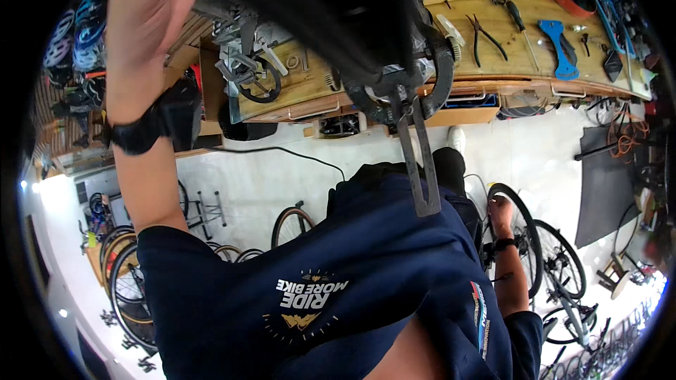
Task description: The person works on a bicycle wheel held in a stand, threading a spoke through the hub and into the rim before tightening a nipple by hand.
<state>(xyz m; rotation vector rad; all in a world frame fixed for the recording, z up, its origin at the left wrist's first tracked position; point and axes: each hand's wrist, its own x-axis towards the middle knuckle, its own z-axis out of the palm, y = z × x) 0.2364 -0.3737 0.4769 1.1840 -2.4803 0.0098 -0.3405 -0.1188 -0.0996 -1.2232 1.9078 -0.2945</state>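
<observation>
We stand over a long wooden workbench (310,84) strewn with tools, its surface bending across the top of the view. A big black bicycle saddle (331,7) hangs close before us, rails and clamp beneath. Our left hand (144,7) is raised beside it, open and flat, holding nothing. Our right hand (501,212) reaches down onto a black bicycle tyre (524,229), perhaps steadying it; we cannot tell its grip.

Left hand (151,7) raised, right hand (501,212) lowered
</observation>
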